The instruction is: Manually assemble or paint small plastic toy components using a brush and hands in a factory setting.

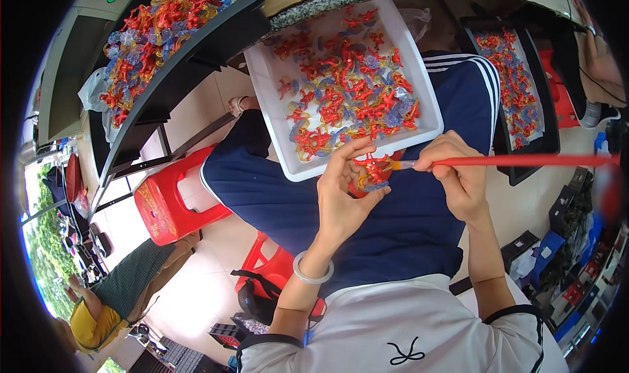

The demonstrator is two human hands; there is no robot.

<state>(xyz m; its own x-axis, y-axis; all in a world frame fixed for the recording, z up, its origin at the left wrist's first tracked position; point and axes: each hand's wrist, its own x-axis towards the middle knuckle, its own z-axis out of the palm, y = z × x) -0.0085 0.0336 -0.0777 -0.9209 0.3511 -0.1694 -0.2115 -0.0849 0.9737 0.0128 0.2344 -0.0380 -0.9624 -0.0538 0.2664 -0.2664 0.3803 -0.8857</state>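
Note:
My left hand (341, 199) pinches a small red figurine (374, 170) with see-through yellow and blue parts, held above my lap just in front of a white tray (430, 125). In my right hand (464, 186) is a paintbrush (524, 160), its long red handle pointing out to the right. The brush's yellowish tip meets the right side of the figurine; whether it actually touches is hard to tell. Many similar red, yellow and blue figurines (354, 91) lie loose in the tray, which rests by my knees against the table edge.
A black tray heaped with figurines (157, 39) is at upper left; another black tray (515, 167) stands right of my knee. Red stools (160, 206) are at left. A person in yellow (95, 320) is at lower left. Dark boxes (563, 206) line the right side.

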